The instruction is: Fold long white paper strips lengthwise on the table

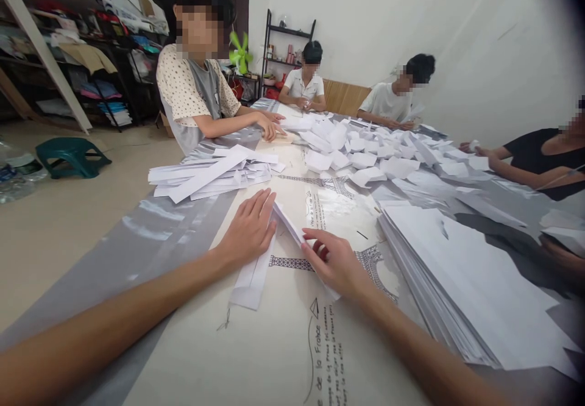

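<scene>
A folded white paper strip [249, 285] lies on the printed tablecloth [192, 339], and my left hand [251, 226] rests flat over its upper part, fingers stretched forward. My right hand [331, 259] grips the edge of another narrow folded part of white paper [289, 222], which slants from my left fingertips down to the right. Whether the two paper parts are one piece I cannot tell. Beyond my left hand is a pile of long folded paper strips [214, 174]. To the right of my right hand stands a thick stack of white sheets [466, 266].
Many small folded papers [365, 150] cover the table's far middle. A person [196, 95] at the left reaches over the table; several others sit around its far and right sides. A green stool [73, 153] stands on the floor at the left.
</scene>
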A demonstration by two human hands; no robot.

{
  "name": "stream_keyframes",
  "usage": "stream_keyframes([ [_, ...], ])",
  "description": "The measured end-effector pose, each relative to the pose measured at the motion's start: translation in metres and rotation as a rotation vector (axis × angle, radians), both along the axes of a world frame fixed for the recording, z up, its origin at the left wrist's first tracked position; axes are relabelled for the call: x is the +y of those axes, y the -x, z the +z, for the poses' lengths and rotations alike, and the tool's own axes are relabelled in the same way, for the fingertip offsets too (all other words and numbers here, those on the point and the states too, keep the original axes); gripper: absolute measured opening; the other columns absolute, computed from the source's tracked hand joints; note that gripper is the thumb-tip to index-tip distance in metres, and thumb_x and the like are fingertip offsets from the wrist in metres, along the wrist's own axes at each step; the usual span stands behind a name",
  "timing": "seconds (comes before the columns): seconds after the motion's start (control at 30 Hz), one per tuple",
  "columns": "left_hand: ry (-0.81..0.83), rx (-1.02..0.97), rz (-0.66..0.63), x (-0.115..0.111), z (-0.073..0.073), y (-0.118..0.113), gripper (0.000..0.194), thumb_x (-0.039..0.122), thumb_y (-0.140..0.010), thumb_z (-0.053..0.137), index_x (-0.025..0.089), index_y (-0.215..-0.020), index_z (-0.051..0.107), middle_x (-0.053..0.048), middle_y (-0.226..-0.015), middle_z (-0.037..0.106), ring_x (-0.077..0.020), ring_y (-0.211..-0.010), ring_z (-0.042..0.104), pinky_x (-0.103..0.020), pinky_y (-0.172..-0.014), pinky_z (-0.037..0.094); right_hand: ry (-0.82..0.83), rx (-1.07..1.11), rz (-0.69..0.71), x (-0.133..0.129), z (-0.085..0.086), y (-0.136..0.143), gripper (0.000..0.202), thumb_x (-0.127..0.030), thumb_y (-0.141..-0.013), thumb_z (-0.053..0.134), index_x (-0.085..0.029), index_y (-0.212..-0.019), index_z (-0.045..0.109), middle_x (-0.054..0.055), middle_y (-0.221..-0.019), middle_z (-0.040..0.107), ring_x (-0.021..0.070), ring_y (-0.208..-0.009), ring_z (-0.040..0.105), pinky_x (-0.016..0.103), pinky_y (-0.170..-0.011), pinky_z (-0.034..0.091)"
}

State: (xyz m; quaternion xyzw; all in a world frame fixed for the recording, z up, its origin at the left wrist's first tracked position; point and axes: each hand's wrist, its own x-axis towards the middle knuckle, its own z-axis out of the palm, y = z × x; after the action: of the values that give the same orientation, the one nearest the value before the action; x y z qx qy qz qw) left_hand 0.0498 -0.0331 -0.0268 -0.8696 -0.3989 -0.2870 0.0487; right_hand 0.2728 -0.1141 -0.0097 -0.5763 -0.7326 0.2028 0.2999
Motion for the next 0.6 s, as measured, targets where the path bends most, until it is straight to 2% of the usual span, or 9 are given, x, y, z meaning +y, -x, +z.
stream_keyframes([
  [0.1, -0.033, -0.053, -0.061, 0.001, 0.004, 0.002, 0.045, 0.026, -0.103, 0.036, 0.012, -0.146, 0.039, -0.018, -0.149, 0.046, -0.0305, -0.142, 0.04, -0.049, -0.116, 0.036, 0.076, 0.181, -0.059, 0.005, 0.001, -0.006, 0.038, -0.042, -0.096, 0.055, -0.019, -0.124, 0.066, 0.006, -0.102, 0.074, 0.0169, -0.07, 0.063, 0.034, -0.067, 0.055],
  [0.2, 0.007, -0.06, -0.194, -0.001, 0.005, 0.003, 0.038, 0.023, -0.103, 0.037, 0.017, -0.14, 0.046, -0.015, -0.144, 0.051, -0.0281, -0.134, 0.048, -0.048, -0.111, 0.043, 0.135, 0.309, -0.083, 0.009, 0.0, -0.01, 0.039, -0.044, -0.094, 0.058, -0.018, -0.122, 0.068, 0.005, -0.094, 0.074, 0.0175, -0.071, 0.062, 0.033, -0.068, 0.053],
  [0.33, 0.002, 0.024, -0.402, -0.002, 0.004, 0.004, 0.044, 0.022, -0.104, 0.04, 0.019, -0.148, 0.039, -0.014, -0.153, 0.045, -0.0275, -0.143, 0.04, -0.049, -0.115, 0.04, 0.185, 0.346, -0.051, 0.013, -0.003, -0.012, 0.04, -0.046, -0.094, 0.058, -0.02, -0.123, 0.067, 0.004, -0.094, 0.073, 0.0184, -0.076, 0.061, 0.033, -0.07, 0.051],
  [0.47, 0.01, 0.069, -0.44, 0.0, 0.0, 0.004, 0.049, 0.022, -0.105, 0.039, 0.021, -0.154, 0.034, -0.011, -0.156, 0.043, -0.0254, -0.146, 0.037, -0.048, -0.118, 0.038, 0.181, 0.358, -0.045, 0.015, -0.007, -0.012, 0.041, -0.043, -0.093, 0.059, -0.021, -0.128, 0.064, 0.005, -0.103, 0.071, 0.0176, -0.079, 0.061, 0.034, -0.073, 0.051],
  [0.6, -0.006, 0.095, -0.426, 0.002, -0.004, 0.004, 0.046, 0.026, -0.106, 0.039, 0.019, -0.151, 0.04, -0.011, -0.156, 0.044, -0.0261, -0.149, 0.033, -0.048, -0.119, 0.036, 0.12, 0.343, -0.034, 0.016, -0.011, -0.013, 0.04, -0.036, -0.093, 0.058, -0.025, -0.131, 0.063, 0.006, -0.112, 0.068, 0.0165, -0.079, 0.061, 0.033, -0.072, 0.052],
])
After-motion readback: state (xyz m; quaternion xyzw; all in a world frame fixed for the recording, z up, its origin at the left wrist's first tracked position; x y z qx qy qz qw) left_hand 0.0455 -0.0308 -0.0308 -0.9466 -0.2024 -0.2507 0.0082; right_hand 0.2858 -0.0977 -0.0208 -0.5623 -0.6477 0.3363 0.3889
